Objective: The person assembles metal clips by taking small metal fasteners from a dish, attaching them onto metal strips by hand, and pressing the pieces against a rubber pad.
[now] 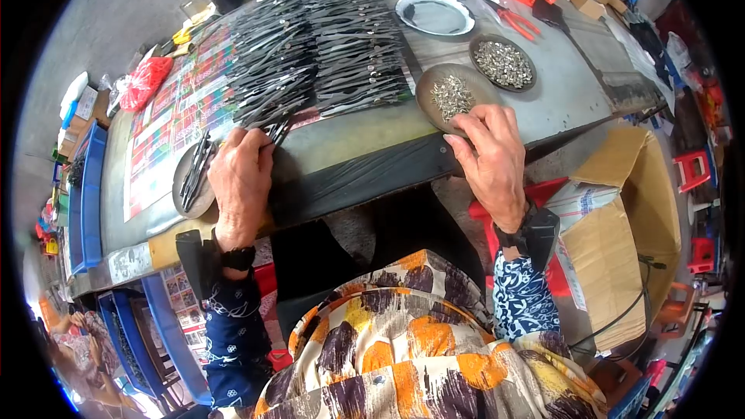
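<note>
Grip of left hand point(239, 178) closed on dark strips point(277, 130), beside a dish point(203, 208) of more, on the table point(349, 143), in the head view. Right hand point(494, 167) with fingertips close together at the near rim of a bowl point(425, 93) of metal bits point(452, 97); cannot tell whether pinching any. Possible mishap: bits lost over the table edge, from a loose pinch or bumped rim.

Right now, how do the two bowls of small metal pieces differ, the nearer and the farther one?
The nearer bowl looks wider and lighter brown; the farther bowl looks smaller and darker. The nearer bowl shows bare surface around its metal pieces, while metal pieces nearly cover the farther bowl. The right hand is at the nearer bowl's edge; no hand is at the farther bowl. Both look round.
</note>
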Action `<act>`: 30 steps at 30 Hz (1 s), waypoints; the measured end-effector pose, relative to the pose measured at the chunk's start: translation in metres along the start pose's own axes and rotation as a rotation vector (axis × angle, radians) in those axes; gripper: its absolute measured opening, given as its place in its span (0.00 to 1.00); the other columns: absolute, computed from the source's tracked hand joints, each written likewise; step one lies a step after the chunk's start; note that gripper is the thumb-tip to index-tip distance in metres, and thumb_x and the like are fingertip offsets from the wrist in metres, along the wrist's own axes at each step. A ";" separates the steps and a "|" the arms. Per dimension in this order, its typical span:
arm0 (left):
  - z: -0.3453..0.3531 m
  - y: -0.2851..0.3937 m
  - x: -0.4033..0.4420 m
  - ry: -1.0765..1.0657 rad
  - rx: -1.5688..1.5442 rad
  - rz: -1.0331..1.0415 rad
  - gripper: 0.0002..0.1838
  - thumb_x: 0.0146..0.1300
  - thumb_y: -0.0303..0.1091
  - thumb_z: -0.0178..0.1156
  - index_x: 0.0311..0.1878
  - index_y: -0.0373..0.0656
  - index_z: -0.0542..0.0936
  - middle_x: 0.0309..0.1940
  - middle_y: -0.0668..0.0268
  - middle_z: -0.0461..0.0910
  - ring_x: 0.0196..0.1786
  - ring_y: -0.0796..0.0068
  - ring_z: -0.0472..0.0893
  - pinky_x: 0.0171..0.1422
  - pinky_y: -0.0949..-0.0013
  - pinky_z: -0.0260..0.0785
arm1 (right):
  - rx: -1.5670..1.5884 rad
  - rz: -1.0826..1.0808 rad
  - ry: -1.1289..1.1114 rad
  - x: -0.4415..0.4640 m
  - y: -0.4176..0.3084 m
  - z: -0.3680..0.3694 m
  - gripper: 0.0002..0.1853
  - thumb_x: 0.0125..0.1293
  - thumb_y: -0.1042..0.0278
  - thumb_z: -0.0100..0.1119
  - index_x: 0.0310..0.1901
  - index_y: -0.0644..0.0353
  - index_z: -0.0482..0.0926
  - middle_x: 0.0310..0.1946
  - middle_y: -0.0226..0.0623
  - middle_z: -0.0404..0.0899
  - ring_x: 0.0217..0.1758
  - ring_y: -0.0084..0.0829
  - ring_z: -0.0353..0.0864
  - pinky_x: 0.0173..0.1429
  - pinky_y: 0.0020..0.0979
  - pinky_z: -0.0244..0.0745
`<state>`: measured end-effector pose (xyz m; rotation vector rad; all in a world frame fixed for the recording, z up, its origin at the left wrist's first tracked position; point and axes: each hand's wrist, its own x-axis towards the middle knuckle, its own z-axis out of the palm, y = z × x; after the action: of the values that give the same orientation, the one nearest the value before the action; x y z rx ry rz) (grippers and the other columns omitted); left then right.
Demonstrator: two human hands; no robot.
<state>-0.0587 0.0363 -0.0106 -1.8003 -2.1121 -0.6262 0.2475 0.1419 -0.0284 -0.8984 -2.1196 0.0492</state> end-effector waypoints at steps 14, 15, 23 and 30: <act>0.006 0.016 0.004 0.001 0.000 0.069 0.06 0.56 0.31 0.67 0.35 0.45 0.79 0.32 0.62 0.74 0.40 0.55 0.77 0.40 0.56 0.70 | 0.275 0.136 0.008 0.001 0.002 -0.001 0.08 0.54 0.79 0.67 0.36 0.62 0.82 0.34 0.36 0.77 0.42 0.39 0.74 0.45 0.36 0.70; 0.006 0.015 0.005 -0.006 -0.009 0.070 0.06 0.56 0.31 0.67 0.35 0.45 0.79 0.32 0.62 0.73 0.40 0.55 0.77 0.40 0.56 0.70 | 0.325 0.179 0.005 0.002 0.002 -0.001 0.05 0.56 0.79 0.66 0.35 0.62 0.82 0.34 0.35 0.77 0.42 0.37 0.74 0.45 0.34 0.70; -0.008 0.027 -0.004 0.082 -0.429 -0.022 0.07 0.55 0.20 0.65 0.37 0.38 0.79 0.29 0.61 0.78 0.32 0.63 0.81 0.37 0.67 0.72 | 0.320 0.207 0.112 0.004 -0.002 -0.003 0.04 0.56 0.80 0.66 0.33 0.64 0.80 0.33 0.36 0.79 0.40 0.35 0.76 0.44 0.33 0.72; -0.033 0.058 -0.031 -0.118 -1.179 -0.405 0.04 0.65 0.20 0.60 0.42 0.32 0.78 0.28 0.66 0.79 0.25 0.84 0.77 0.29 0.79 0.72 | 0.367 0.211 0.170 0.003 -0.007 0.002 0.07 0.57 0.85 0.63 0.36 0.65 0.77 0.32 0.36 0.80 0.34 0.30 0.79 0.41 0.29 0.75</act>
<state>0.0017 0.0003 0.0099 -1.8259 -2.3815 -2.2756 0.2411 0.1390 -0.0259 -0.8656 -1.7754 0.4409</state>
